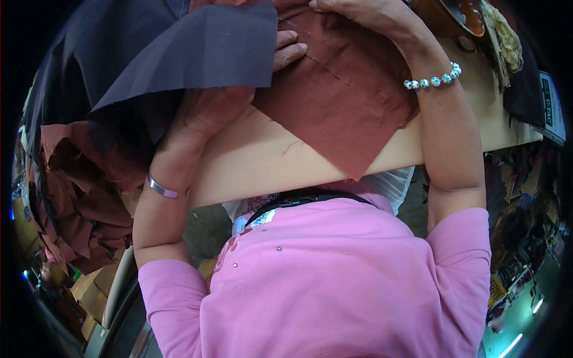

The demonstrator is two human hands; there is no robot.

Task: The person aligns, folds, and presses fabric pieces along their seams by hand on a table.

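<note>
My left hand (290,51) reaches out from under a dark grey cloth (197,48). Its visible fingers are open and lie flat on a reddish-brown cloth (340,113); the dark cloth covers the back of the hand. At the top edge, my right hand (364,13) rests on the far part of the brown cloth. One digit of it shows, stretched out, and its other fingers are cut off by the frame. The brown cloth has a seam line with loose threads, and its pointed corner hangs over the near edge of a pale table (250,161).
Crumpled reddish-brown cloth pieces (77,197) hang in a heap at the left. A glossy brown pot (450,18) and a yellowish bundle (504,39) are at the upper right. Cardboard boxes (95,292) stand low at the left.
</note>
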